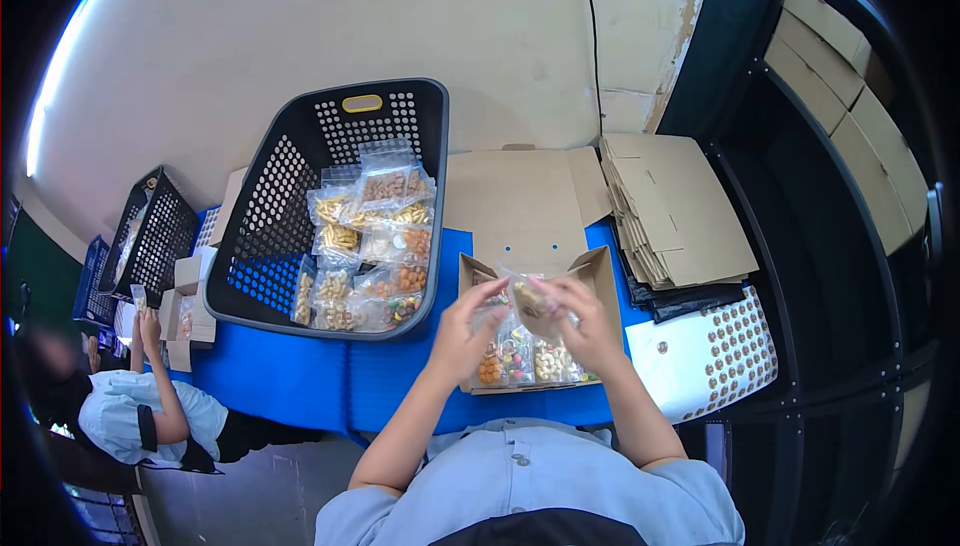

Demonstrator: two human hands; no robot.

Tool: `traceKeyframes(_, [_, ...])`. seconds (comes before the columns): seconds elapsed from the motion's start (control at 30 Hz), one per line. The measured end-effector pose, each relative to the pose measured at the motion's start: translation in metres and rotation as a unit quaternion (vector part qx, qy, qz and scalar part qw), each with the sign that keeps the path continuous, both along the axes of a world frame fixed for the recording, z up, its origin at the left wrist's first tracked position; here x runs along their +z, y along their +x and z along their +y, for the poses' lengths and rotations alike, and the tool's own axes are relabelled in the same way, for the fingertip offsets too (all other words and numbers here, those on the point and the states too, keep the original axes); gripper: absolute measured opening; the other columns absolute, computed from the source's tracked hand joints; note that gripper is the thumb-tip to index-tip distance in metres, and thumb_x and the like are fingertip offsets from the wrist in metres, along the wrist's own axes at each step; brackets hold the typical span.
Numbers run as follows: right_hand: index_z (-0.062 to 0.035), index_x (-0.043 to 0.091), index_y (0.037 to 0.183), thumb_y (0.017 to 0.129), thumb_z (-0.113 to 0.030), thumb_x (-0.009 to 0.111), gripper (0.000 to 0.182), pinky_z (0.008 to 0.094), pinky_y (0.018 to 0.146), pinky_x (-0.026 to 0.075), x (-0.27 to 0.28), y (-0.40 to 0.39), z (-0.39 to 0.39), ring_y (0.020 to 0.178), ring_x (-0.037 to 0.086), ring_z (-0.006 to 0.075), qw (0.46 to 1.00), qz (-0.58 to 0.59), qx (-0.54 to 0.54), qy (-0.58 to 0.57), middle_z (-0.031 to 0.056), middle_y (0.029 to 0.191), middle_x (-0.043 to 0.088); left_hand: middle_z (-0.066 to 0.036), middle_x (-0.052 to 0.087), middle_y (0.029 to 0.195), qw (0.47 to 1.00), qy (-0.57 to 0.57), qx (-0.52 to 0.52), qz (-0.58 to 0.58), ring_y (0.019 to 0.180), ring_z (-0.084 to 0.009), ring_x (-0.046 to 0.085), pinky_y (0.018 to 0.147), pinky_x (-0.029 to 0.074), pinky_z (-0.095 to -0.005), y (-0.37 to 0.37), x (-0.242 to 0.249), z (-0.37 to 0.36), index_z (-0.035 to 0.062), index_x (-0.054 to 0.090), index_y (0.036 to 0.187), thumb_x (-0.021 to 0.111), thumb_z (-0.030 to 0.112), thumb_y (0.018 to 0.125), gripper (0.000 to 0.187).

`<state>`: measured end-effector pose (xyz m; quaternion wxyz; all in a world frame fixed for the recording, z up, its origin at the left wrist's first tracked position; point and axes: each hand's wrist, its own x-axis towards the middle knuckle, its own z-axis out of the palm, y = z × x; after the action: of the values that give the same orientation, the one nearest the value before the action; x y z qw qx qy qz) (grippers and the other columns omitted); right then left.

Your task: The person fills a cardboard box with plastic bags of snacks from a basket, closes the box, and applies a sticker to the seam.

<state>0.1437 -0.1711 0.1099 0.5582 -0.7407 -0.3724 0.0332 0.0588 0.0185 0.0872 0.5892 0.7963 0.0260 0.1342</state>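
Note:
My right hand (pixel 583 324) is closed on a small clear plastic bag (pixel 533 304) with pale pieces in it, held above an open cardboard box (pixel 468 276). My left hand (pixel 466 334) is just left of the bag, its fingers and thumb apart and nothing visibly between them. Inside the box lie several filled clear bags: one with orange pieces (pixel 490 366), one with multicoloured pieces (pixel 515 356) and one with whitish nuts (pixel 556 362). My hands and the held bag hide part of the box's contents.
A large black perforated basket (pixel 262 236) of bagged snacks (pixel 392 186) stands to the left. Flattened cardboard boxes (pixel 680 211) and a sticker sheet (pixel 690 366) lie to the right, beside dark shelving (pixel 800 246). Another person (pixel 160 411) holds a small bag at far left.

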Motion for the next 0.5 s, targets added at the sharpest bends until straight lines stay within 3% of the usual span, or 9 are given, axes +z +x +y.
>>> traceKeyframes(0.03, [-0.0092,0.059,0.125,0.088,-0.016,0.062,0.037,0.0319,0.084,0.045,-0.002,-0.005,0.005,0.096,0.057,0.0227,0.999,-0.032,0.014,-0.003,0.012,0.104,0.057,-0.018,0.051,0.133,0.997,0.035,-0.019,-0.066,0.125,-0.0295,0.048,0.102,0.038,-0.0349,0.001,-0.004,-0.01,0.003,0.047,0.133,0.062,0.031,0.09,0.054])
traceKeyframes(0.1, [-0.01,0.06,0.123,0.084,-0.015,0.066,0.04,0.0325,0.084,0.045,-0.006,-0.009,0.012,0.097,0.056,0.0241,0.997,-0.066,0.028,-0.005,0.0122,0.108,0.055,-0.017,0.054,0.128,0.995,0.017,0.011,-0.093,0.119,-0.0303,0.051,0.1,0.039,-0.0368,0.001,-0.004,-0.029,0.0015,0.053,0.127,0.063,0.037,0.088,0.054])
traceKeyframes(0.2, [-0.0074,0.064,0.103,0.071,-0.015,0.079,0.035,0.0324,0.087,0.045,0.002,-0.013,0.019,0.105,0.053,0.0243,0.99,0.013,-0.137,0.044,0.0128,0.114,0.052,-0.014,0.062,0.115,0.998,-0.039,-0.02,-0.044,0.113,-0.0289,0.056,0.106,0.032,-0.041,0.004,-0.003,-0.032,0.0023,0.061,0.116,0.057,0.026,0.092,0.034])
traceKeyframes(0.3, [-0.0056,0.064,0.094,0.068,-0.012,0.079,0.031,0.0322,0.089,0.045,-0.016,-0.001,0.016,0.108,0.054,0.0235,0.991,-0.001,-0.108,0.076,0.0126,0.113,0.055,-0.013,0.065,0.11,0.994,0.059,-0.018,-0.086,0.11,-0.0275,0.058,0.109,0.028,-0.0469,0.004,-0.001,-0.03,0.0058,0.065,0.111,0.054,0.017,0.093,0.024])
traceKeyframes(0.33, [-0.0048,0.068,0.092,0.072,-0.01,0.077,0.022,0.0316,0.089,0.045,-0.021,0.004,0.011,0.107,0.057,0.0214,0.991,0.083,-0.016,0.103,0.0131,0.106,0.062,-0.013,0.065,0.11,0.994,0.059,-0.018,-0.085,0.11,-0.0275,0.058,0.109,0.028,-0.0469,0.004,-0.003,-0.029,0.0058,0.065,0.111,0.054,0.017,0.093,0.024])
traceKeyframes(0.37, [-0.0048,0.068,0.092,0.072,-0.01,0.077,0.022,0.0316,0.089,0.045,-0.025,0.006,0.006,0.107,0.057,0.0214,0.991,0.084,-0.016,0.102,0.0131,0.106,0.062,-0.012,0.065,0.111,0.994,0.071,-0.031,-0.081,0.11,-0.0274,0.058,0.11,0.025,-0.0497,0.004,-0.005,-0.028,0.0076,0.066,0.111,0.052,0.017,0.093,0.024])
traceKeyframes(0.43, [-0.0031,0.072,0.095,0.079,-0.009,0.072,0.017,0.0304,0.087,0.047,-0.027,0.008,0.001,0.098,0.062,0.0186,0.951,0.287,0.037,0.113,0.0129,0.097,0.067,-0.012,0.065,0.112,0.993,0.082,-0.044,-0.076,0.111,-0.0273,0.058,0.111,0.022,-0.0525,0.002,-0.005,-0.025,0.0095,0.066,0.112,0.051,0.017,0.094,0.024])
traceKeyframes(0.5, [-0.0015,0.071,0.102,0.085,-0.009,0.067,0.019,0.0288,0.084,0.049,-0.02,0.011,-0.004,0.091,0.064,0.0161,0.957,0.26,0.05,0.118,0.0117,0.095,0.069,-0.01,0.066,0.114,0.982,0.17,-0.008,-0.087,0.113,-0.0264,0.058,0.112,0.019,-0.052,0.0,0.001,-0.021,0.0095,0.067,0.112,0.05,0.027,0.096,0.029])
